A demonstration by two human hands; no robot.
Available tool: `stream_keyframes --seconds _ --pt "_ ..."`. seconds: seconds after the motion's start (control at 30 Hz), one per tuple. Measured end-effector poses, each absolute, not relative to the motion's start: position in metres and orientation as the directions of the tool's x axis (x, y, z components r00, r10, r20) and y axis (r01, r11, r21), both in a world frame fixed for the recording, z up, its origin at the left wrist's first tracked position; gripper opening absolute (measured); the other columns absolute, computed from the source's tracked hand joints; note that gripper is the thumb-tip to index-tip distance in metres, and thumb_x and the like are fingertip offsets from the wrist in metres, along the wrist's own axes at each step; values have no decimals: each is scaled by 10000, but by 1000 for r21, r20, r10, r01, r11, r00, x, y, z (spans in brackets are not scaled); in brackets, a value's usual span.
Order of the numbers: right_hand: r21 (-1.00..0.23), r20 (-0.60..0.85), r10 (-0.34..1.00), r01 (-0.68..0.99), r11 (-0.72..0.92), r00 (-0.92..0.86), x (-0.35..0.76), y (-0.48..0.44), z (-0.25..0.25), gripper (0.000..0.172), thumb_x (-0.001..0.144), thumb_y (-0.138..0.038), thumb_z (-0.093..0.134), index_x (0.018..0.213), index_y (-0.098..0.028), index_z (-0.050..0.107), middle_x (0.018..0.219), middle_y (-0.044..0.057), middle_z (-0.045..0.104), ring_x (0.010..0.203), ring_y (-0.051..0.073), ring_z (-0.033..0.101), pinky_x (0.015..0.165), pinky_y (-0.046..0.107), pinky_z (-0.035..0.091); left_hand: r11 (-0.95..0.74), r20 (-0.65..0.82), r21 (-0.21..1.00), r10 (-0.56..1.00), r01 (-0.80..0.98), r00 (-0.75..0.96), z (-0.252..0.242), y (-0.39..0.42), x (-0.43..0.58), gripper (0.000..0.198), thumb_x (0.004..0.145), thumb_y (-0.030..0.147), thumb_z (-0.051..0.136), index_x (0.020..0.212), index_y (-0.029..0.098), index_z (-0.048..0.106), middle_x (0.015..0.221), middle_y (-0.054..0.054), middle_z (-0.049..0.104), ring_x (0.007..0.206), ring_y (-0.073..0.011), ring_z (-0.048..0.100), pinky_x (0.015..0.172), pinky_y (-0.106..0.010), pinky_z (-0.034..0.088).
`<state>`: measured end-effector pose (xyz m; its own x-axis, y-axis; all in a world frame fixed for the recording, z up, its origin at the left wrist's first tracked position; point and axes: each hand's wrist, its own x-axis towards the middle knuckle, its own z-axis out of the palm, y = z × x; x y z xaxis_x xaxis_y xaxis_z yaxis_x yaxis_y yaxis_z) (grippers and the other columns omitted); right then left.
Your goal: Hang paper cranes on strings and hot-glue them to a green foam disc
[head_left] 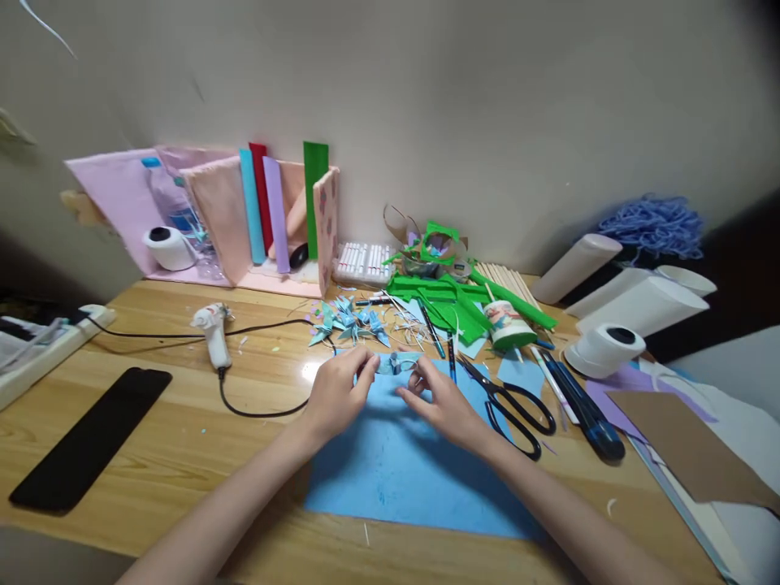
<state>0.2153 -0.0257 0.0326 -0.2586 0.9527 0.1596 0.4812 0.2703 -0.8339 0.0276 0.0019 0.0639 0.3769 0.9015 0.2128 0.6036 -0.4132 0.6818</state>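
My left hand (338,390) and my right hand (442,400) meet over the far edge of a blue paper sheet (396,471) on the wooden desk. Between their fingertips is a small folded piece of light blue paper (395,363); both hands pinch it, one at each end. Just beyond the hands lie several small folded blue paper shapes (350,321). Black scissors (512,404) rest right of my right hand.
A glue gun (214,331) with its black cable lies to the left, a black flat object (91,435) at the near left. Green paper scraps (451,301), pens, a tape roll (604,346), white tubes and brown card (688,447) crowd the right. Coloured paper stands against the wall.
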Motion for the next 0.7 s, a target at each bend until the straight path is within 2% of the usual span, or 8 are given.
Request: stream_keyframes --seconds 0.07,0.1,0.23,0.33,0.47,0.6,0.7 --pt "-819 143 924 482 312 -356 214 -11 47 200 873 -283 485 1029 -201 580 756 21 633 666 148 567 642 275 465 -417 217 660 902 625 372 76 14 14 331 910 341 320 689 192 517 692 -16 582 676 -140 532 642 -246 361" --pt "-806 155 912 485 340 -381 214 -3 55 181 886 -290 463 925 -198 614 716 18 630 674 150 571 648 273 458 -408 216 645 908 645 359 81 22 7 331 907 344 320 688 193 517 692 -17 582 671 -144 530 634 -246 358" --pt "-735 171 894 551 396 -414 213 40 80 315 908 -295 407 707 -185 623 625 2 615 612 140 562 594 248 418 -353 147 563 933 747 330 92 66 -30 306 882 349 346 691 198 530 698 -23 595 675 -163 530 634 -250 353" --pt "-632 162 870 628 453 -465 208 80 84 280 884 -241 439 692 -183 634 618 -7 630 583 130 560 577 232 397 -312 13 493 936 812 352 90 98 -52 323 868 370 357 670 194 542 683 -27 603 657 -168 529 600 -245 328" --pt "-532 262 874 694 485 -410 190 139 68 162 817 -138 511 872 -170 661 807 41 681 708 141 598 625 234 406 -338 -100 457 900 823 425 79 117 -53 305 833 366 430 607 194 542 645 -12 600 634 -156 536 589 -228 323" --pt "-486 266 814 657 576 -516 171 177 49 166 664 -71 660 786 -182 679 699 0 663 645 127 579 603 215 396 -319 -102 431 912 844 396 73 112 -38 288 810 372 483 597 193 562 649 -28 610 636 -165 548 576 -230 319" --pt "-453 313 786 644 616 -533 169 181 45 130 657 -46 655 697 -170 664 658 2 640 642 138 575 605 225 398 -276 -62 416 942 867 329 76 102 -36 306 846 399 430 680 193 586 720 -54 637 686 -181 567 596 -239 329"
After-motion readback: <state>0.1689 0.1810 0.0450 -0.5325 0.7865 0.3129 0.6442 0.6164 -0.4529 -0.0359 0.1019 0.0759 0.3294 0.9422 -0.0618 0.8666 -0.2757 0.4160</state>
